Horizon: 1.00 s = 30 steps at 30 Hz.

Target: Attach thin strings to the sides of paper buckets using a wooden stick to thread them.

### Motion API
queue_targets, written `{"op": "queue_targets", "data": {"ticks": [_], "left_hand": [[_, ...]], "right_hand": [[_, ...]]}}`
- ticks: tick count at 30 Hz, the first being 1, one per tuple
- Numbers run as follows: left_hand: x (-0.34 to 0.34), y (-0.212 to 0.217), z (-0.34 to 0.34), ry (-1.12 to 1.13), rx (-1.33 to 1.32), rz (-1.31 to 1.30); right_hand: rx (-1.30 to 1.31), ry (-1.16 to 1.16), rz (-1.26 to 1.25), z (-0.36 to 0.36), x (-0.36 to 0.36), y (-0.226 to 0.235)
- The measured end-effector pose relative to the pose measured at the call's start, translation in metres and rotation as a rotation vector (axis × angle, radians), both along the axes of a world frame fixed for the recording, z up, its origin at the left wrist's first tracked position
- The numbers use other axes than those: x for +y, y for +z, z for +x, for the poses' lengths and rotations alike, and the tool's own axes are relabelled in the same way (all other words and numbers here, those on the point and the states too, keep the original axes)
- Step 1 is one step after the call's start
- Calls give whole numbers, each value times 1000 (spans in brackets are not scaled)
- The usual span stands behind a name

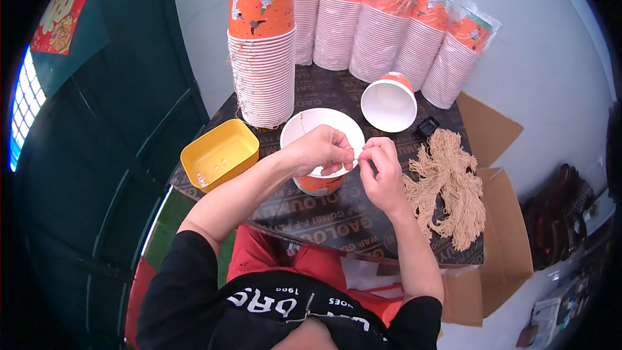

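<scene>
Your left hand (321,149) is curled over the rim of the orange-and-white paper cup (322,155) standing upright on the dark printed tabletop (337,220), fingers closed and pinching at its near edge. Your right hand (382,172) sits just beside it, thumb and forefinger pressed together on what looks like a thin beige string (358,153) running between the two hands; the strand is too fine to follow further.

The cup looks light and thin-walled, so it will likely buckle if you squeeze the side; the rolled rim is the stiffest part, and that is where to hold it. The string seems soft and limp, best pinched close to its end.

Just right of your right hand lies a loose bundle of beige cut strings (450,185). Beyond your hands a second paper cup (389,102) lies tipped on its side, mouth toward you. To the left of your left hand sits a yellow square plastic tray (220,153), and beyond it a tall stack of nested paper cups (262,52), with plastic-wrapped cup sleeves (389,26) leaning behind.
</scene>
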<state>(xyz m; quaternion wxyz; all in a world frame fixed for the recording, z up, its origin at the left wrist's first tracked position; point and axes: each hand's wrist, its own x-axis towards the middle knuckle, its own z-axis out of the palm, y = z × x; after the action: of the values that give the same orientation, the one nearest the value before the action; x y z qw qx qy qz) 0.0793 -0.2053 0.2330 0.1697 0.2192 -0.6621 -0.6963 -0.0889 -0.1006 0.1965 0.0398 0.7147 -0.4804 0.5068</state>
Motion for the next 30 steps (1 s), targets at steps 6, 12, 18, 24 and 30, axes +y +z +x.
{"op": "queue_targets", "data": {"ticks": [6, 12, 18, 24, 30], "left_hand": [[-3, -3, 0, 38, 49, 83], [-3, -5, 1, -10, 72, -3], [0, -4, -1, 10, 2, -86], [0, -16, 0, 100, 1, -493], [17, -15, -5, 307, -112, -876]], "right_hand": [[122, -10, -75, 6, 11, 9], [148, 7, -28, -7, 3, 3], [235, -41, -12, -10, -2, 5], [220, 19, 53, -7, -6, 8], [176, 28, 102, -7, -5, 4]]}}
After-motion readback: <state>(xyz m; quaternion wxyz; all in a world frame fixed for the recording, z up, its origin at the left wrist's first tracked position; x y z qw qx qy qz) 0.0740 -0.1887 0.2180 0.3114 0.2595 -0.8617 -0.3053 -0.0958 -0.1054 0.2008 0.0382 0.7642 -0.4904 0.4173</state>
